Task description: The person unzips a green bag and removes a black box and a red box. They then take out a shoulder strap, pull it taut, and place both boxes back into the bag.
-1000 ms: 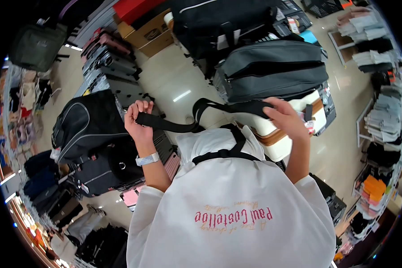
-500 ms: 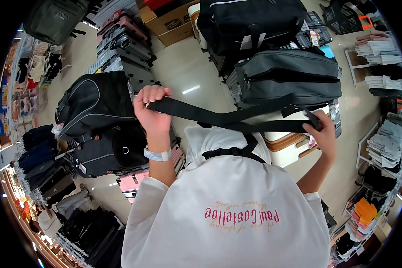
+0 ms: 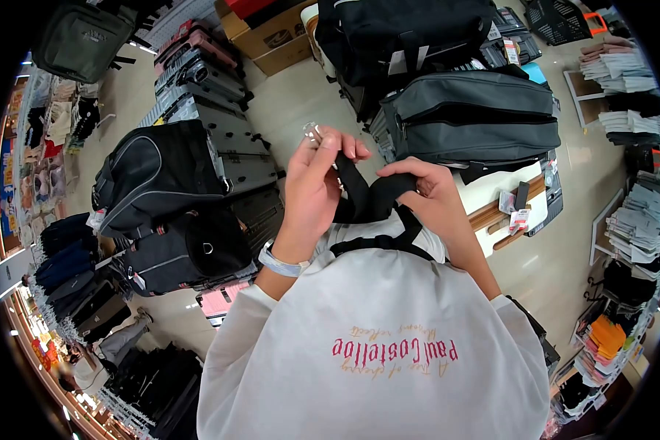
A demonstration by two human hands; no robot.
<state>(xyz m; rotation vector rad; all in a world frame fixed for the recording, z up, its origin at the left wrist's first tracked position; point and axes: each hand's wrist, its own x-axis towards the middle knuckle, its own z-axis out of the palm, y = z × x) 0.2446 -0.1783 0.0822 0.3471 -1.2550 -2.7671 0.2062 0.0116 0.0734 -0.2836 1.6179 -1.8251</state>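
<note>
Our left hand (image 3: pixel 314 180) grips the black strap (image 3: pixel 356 194) near its metal clip (image 3: pixel 312 132); our right hand (image 3: pixel 434 189) pinches it just beside, above our white shirt (image 3: pixel 374 315), near the gray bag (image 3: pixel 469 121).

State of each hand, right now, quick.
Left hand: closed on the black strap, beside a metal clip.
Right hand: closed, gripping the black strap too.
</note>
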